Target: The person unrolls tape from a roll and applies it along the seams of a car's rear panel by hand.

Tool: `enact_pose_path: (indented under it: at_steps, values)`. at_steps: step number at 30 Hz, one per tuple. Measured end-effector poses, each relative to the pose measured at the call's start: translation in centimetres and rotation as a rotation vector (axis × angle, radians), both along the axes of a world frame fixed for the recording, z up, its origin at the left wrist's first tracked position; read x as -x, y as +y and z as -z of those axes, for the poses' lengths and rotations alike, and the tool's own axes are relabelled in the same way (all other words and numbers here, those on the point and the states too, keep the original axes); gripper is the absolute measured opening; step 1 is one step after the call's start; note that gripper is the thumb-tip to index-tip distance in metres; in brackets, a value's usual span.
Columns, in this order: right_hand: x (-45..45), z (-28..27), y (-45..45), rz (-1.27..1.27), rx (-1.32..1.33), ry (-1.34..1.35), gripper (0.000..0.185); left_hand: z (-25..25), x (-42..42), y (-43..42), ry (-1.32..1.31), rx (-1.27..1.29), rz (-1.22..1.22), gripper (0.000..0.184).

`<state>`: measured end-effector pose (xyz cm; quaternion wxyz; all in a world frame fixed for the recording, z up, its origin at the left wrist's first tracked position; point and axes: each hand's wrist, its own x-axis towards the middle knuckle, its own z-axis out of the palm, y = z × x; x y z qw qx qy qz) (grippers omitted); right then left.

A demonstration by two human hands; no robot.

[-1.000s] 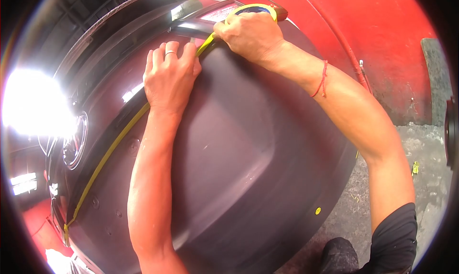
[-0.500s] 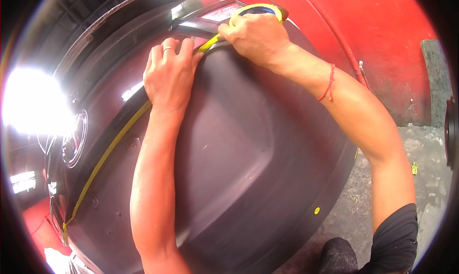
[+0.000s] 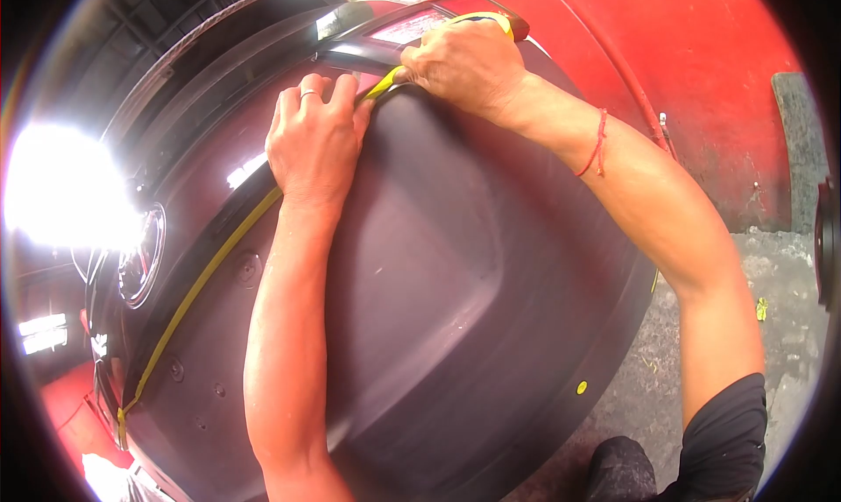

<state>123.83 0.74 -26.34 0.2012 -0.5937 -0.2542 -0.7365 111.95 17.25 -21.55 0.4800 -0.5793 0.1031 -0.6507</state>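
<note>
A dark matte car bumper (image 3: 412, 213) fills the middle of the view. Along its upper edge, beside the glossy bodywork, runs a strip of yellow masking tape (image 3: 200, 279). My left hand (image 3: 315, 138) presses on this edge with fingers curled and thumb against the tape; its fingertips are partly hidden. Up and to the right, my right hand (image 3: 473, 68) grips the roll of yellow masking tape (image 3: 491, 17), most of which the hand covers. A short length of tape stretches between both hands, near the tail light.
A red wall (image 3: 710, 90) stands behind, with a grey board (image 3: 795, 152) leaning on it. A round car emblem (image 3: 143, 257) is at the left. The concrete floor (image 3: 736, 327) and a dark shoe (image 3: 620, 470) show at the lower right. A yellow dot (image 3: 582, 387) marks the bumper.
My right hand has rolled slightly over the tape roll, so less of the roll's ring shows. My left hand stays at nearly the same spot on the edge.
</note>
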Motion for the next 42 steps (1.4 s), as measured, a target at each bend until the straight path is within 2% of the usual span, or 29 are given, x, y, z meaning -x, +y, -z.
enact_pose_path:
  at_steps: [7,10,12,16,22,24,28,30,34,35,36,37,40,42]
  values:
    - [1.0,0.2,-0.4,-0.044,0.009,0.053,0.024,-0.1,-0.2,0.4,-0.004,-0.027,0.000,0.032]
    - [0.9,-0.1,-0.1,-0.020,-0.019,0.099,0.020,-0.2,-0.3,0.4,-0.033,-0.065,0.008,0.032]
    - [0.9,-0.4,-0.1,-0.045,-0.004,0.036,0.016,-0.2,-0.3,0.3,-0.047,-0.091,0.019,0.027]
    - [0.5,-0.4,0.5,0.011,-0.013,0.014,0.016,-0.1,0.0,-0.6,0.013,0.005,0.004,0.030]
    - [0.0,-0.5,0.8,0.105,-0.001,-0.018,0.016,-1.9,-1.1,-2.6,0.068,0.135,-0.016,0.042]
    - [-0.2,-0.7,0.9,0.161,0.006,-0.071,0.016,-2.3,-1.2,-2.6,0.178,0.247,0.055,0.048]
    - [0.9,-0.9,0.2,0.251,0.036,-0.129,0.016,-4.0,-1.9,-2.7,0.107,0.203,0.222,0.060]
    - [2.0,-1.2,-0.2,0.236,0.144,0.018,0.015,-4.4,-1.4,-3.5,0.369,0.440,-0.031,0.067]
    - [4.8,-3.1,0.2,0.267,0.200,0.029,0.012,-3.8,-1.3,-3.7,0.298,0.417,-0.021,0.064]
    - [6.2,-3.7,0.2,0.316,0.242,0.125,0.011,-3.9,-1.3,-3.7,0.297,0.423,-0.020,0.064]
    - [7.0,-4.1,0.7,0.362,0.291,0.221,0.010,-4.4,-1.3,-3.8,0.323,0.465,-0.057,0.053]
    - [6.1,-4.5,1.5,0.366,0.242,0.178,0.010,-4.5,-1.3,-3.8,0.348,0.510,-0.089,0.043]
    - [4.7,-5.2,1.9,0.272,0.220,0.255,0.018,-3.9,-1.5,-3.4,0.266,0.487,-0.108,0.036]
    - [5.2,-5.1,1.9,0.307,0.263,0.314,0.015,-4.1,-1.6,-3.4,0.297,0.529,-0.063,0.035]
